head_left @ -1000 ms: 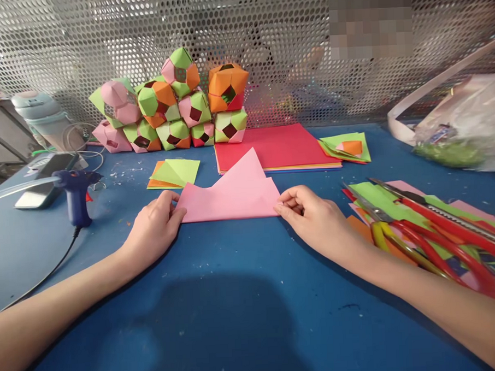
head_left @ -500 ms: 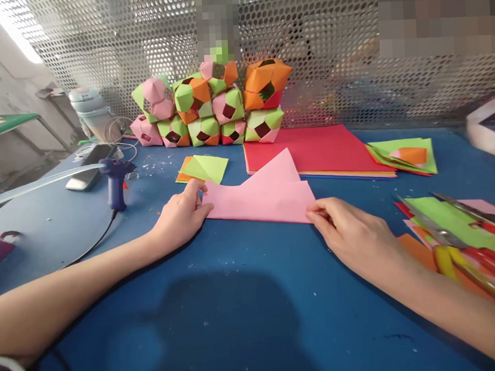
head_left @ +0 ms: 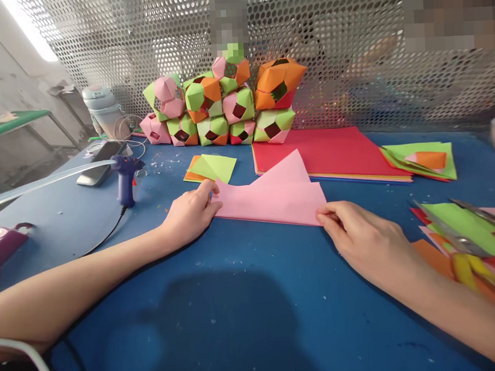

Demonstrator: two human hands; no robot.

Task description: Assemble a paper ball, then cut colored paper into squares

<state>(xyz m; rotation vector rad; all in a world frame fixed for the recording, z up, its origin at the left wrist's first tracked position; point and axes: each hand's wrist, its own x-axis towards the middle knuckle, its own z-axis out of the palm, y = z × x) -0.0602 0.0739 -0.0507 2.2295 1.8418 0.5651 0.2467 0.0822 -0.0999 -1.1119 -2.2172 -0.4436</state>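
Note:
A folded sheet of pink paper (head_left: pixel 273 201) lies at the middle of the blue table (head_left: pixel 253 311), with a pointed flap rising along its far side. My left hand (head_left: pixel 193 210) pinches its left end between thumb and fingers. At the near right corner, my right hand (head_left: pixel 356 227) grips the same paper between thumb and forefinger. Just beyond the left hand sit green and orange paper squares (head_left: pixel 214 168). Past the pink flap lies a stack of coloured sheets (head_left: pixel 332 151) with red on top.
Folded paper balls (head_left: pixel 213 107) are piled against the perforated metal screen (head_left: pixel 340 55). Left stand a blue glue gun (head_left: pixel 126 180), a phone (head_left: pixel 95 173) and a bottle (head_left: pixel 105 112). Scissors (head_left: pixel 467 247) lie on paper pieces at right, below a green folded stack (head_left: pixel 426 153).
The whole view has shifted, so table things and hands appear slightly farther right. Both hands keep their hold on the pink paper, whose folded shape looks the same.

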